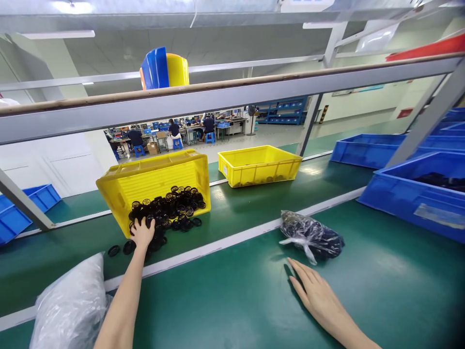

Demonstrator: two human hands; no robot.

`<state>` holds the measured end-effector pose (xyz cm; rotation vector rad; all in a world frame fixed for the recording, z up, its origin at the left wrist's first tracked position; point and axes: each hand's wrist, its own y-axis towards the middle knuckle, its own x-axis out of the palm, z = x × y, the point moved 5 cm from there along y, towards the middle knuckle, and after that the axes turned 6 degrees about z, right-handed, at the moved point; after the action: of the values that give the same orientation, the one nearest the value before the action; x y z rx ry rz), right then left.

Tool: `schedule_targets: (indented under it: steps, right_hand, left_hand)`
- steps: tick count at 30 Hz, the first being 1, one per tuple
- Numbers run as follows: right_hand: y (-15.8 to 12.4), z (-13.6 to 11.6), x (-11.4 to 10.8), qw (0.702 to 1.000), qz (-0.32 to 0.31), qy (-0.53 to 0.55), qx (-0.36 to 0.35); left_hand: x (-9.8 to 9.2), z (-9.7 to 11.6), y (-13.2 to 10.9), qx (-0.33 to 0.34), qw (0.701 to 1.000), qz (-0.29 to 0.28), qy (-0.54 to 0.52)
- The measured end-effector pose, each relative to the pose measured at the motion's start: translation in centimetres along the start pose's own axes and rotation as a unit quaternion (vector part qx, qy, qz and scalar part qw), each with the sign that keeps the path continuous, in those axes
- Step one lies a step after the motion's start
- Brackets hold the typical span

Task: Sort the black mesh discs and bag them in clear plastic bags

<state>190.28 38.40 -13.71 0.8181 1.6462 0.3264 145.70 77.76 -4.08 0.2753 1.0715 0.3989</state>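
Note:
My left hand (142, 232) rests on the near edge of a heap of black ring-shaped parts (165, 215), its fingers curled over them; I cannot tell whether it grips any. The heap spills from a tilted yellow plastic crate (152, 179) onto a green conveyor belt (232, 208). A few rings lie apart on the belt near my wrist. My right hand (316, 295) lies flat and empty on a green bench surface (392, 291), just short of a clear plastic bag of black parts (310, 237).
A second yellow crate (258, 165) stands on the belt, with dark parts at its bottom. Blue crates (417, 194) line the right side, one holding black parts. A white plastic sack (69, 305) lies at lower left. Metal rails cross overhead; seated workers sit at benches beyond.

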Motion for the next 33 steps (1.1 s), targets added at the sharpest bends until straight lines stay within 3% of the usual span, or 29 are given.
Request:
schedule_targets:
  steps: [7,15,21,28,33]
  right_hand:
    - [0.1,0.1,-0.6,0.999,-0.014,-0.030,-0.001]
    - [0.2,-0.3,-1.1,1.000,-0.016,-0.004,0.018]
    - [0.2,-0.4,-1.2,0.999,-0.033,0.005,0.029]
    - [0.1,-0.9,-1.1,0.999,-0.040,-0.011,0.017]
    - [-0.1,-0.7,-0.6,0.999,-0.036,-0.019,0.013]
  left_hand:
    - [2.5,3.5,-1.6,0.086,0.994,-0.071,-0.020]
    - [4.2,9.9,-7.9,0.214,0.965,-0.134,-0.068]
    - [2.5,11.9,-13.1,0.315,0.931,-0.165,-0.083]
    - [-0.8,11.8,-16.9,0.384,0.899,-0.188,-0.090]
    - [-3.0,11.8,-22.5,0.445,0.872,-0.186,-0.083]
